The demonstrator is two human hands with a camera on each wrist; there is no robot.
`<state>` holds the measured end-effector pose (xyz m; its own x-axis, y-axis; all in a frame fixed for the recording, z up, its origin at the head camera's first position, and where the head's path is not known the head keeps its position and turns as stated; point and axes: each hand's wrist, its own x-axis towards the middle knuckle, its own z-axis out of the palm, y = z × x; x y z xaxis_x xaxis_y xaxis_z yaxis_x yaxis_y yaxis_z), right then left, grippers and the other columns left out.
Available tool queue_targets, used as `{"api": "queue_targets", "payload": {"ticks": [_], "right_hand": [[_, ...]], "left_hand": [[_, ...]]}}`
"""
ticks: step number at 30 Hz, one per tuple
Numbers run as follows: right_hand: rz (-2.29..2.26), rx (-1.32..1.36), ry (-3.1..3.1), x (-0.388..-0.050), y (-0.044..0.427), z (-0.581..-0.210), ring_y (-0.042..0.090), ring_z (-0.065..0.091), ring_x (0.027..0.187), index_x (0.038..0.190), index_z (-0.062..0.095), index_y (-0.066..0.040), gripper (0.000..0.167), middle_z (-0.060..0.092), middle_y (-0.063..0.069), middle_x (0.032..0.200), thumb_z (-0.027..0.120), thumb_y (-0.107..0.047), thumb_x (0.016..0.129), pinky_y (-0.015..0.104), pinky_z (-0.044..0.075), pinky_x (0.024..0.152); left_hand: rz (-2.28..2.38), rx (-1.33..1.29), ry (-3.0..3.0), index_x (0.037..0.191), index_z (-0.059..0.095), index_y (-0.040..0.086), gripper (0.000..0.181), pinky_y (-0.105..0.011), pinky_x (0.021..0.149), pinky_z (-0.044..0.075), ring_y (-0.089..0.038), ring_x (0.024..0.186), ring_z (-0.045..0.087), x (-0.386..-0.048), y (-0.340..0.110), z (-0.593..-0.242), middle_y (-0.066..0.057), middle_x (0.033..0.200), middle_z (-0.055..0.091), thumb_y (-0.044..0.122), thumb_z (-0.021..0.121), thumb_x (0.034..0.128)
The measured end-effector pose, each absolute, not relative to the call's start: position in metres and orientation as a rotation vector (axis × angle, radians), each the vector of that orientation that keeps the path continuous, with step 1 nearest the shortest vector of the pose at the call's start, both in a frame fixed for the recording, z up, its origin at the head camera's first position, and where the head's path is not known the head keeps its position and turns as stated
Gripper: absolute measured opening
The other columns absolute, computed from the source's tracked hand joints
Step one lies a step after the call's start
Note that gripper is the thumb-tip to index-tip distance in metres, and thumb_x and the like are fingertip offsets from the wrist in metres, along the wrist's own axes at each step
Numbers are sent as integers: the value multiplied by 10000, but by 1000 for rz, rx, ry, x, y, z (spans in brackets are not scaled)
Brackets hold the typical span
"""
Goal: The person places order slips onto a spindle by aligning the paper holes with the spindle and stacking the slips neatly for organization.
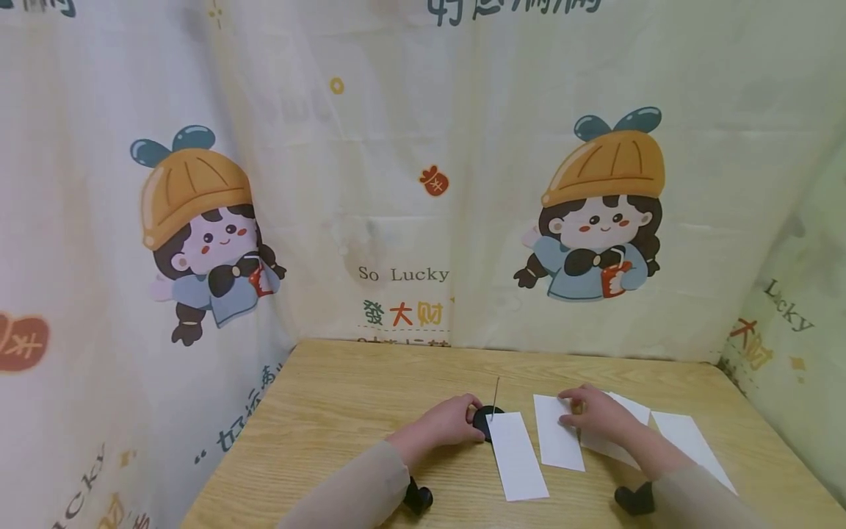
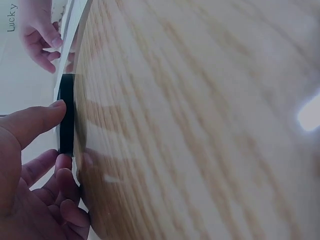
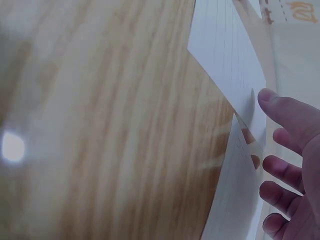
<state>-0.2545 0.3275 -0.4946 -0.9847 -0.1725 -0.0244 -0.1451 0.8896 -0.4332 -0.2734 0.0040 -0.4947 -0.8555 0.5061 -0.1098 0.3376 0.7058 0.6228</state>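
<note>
In the head view, my left hand point(image 1: 449, 422) grips the edge of a paper spike's round black base point(image 1: 484, 424). Its thin metal rod point(image 1: 496, 397) stands upright. One white paper slip point(image 1: 518, 459) has its upper left corner over the base at the rod's foot; whether the rod pierces it I cannot tell. The left wrist view shows thumb and fingertips on opposite sides of the base point(image 2: 66, 115). My right hand point(image 1: 601, 415) is above a second slip point(image 1: 558, 441), fingers loosely bent. The right wrist view shows the thumb near a lined slip point(image 3: 225, 50), nothing pinched.
Farther right on the wooden table point(image 1: 357, 389) lie another slip point(image 1: 631, 406), partly under the right forearm, and one more slip point(image 1: 694, 444). Black wrist gear point(image 1: 418, 497) shows by the left sleeve. A printed curtain point(image 1: 396, 220) surrounds the table's back and sides.
</note>
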Motion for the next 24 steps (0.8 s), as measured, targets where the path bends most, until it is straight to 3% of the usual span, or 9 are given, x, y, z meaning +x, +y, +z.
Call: {"api": "queue_targets", "payload": {"ticks": [7,13,18,24], "right_hand": [[-554,-272,2998,-263,333,-500,232,562,901,1240,661,-60,595,567,68,1020,821,-410,787,501,490,820],[-567,-277,2991,-266,335,-501,236,560,917,1181,664,-55,566,567,66,1020,834,-409,774,491,482,839],[-722,-250,2964,-266,333,-500,230,542,901,1068,613,-43,495,580,55,975,868,-327,752,461,462,838],[-895,-200,2908,-262,330,-499,198,505,806,1003,542,-77,382,552,34,894,843,-161,782,369,434,716]], "left_hand": [[876,665,2647,1190,607,140,487,-281,723,419,-123,753,504,-275,5,-496,55,824,535,280,843,788],[869,653,2652,1205,608,146,498,-290,724,420,-128,762,504,-275,5,-497,56,834,532,289,843,790],[871,640,2647,1204,606,159,496,-289,715,422,-126,755,508,-275,5,-498,59,832,537,299,842,791],[871,636,2648,1203,606,161,500,-288,695,414,-126,737,504,-276,5,-499,53,821,537,302,845,788]]}}
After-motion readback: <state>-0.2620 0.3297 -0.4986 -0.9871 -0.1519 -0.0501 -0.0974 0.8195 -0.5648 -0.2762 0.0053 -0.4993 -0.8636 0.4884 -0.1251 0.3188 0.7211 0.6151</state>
